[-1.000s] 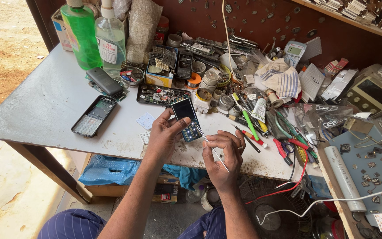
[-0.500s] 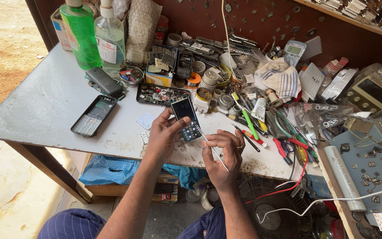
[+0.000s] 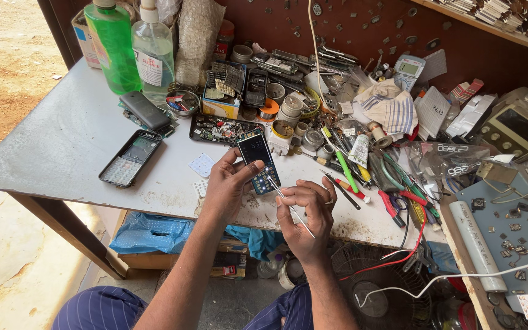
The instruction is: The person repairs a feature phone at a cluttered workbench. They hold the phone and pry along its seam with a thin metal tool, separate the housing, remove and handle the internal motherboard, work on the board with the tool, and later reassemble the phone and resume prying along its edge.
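While the small keypad phone point(image 3: 259, 161) is held up just above the bench point(image 3: 62, 153), here's how it looks from where I'm standing:

step: mid-repair poke, I'd say. The phone is off the bench, screen lit, keypad end tilted down toward the person.
left hand: the left hand point(image 3: 227, 183) has its grip closed around the phone's left edge, thumb across the lower front, fingers behind.
right hand: the right hand point(image 3: 305, 215) has its grip closed on thin metal tweezers point(image 3: 289, 206), pinched between thumb and fingers, tip touching or just at the phone's bottom edge. Can't tell if the tip holds anything.
nearby: a second phone shell point(image 3: 131, 157) lies face up well to the left, a tray of loose boards point(image 3: 218, 129) sits just behind the hands, and screwdrivers and pliers point(image 3: 398, 195) are scattered to the right.
next move, my guess: needs a steady left hold and a fine, small nudge with the tweezer tip, since the target spot looks tiny.
risk: a slip could scratch the keypad or flick a part into the clutter.
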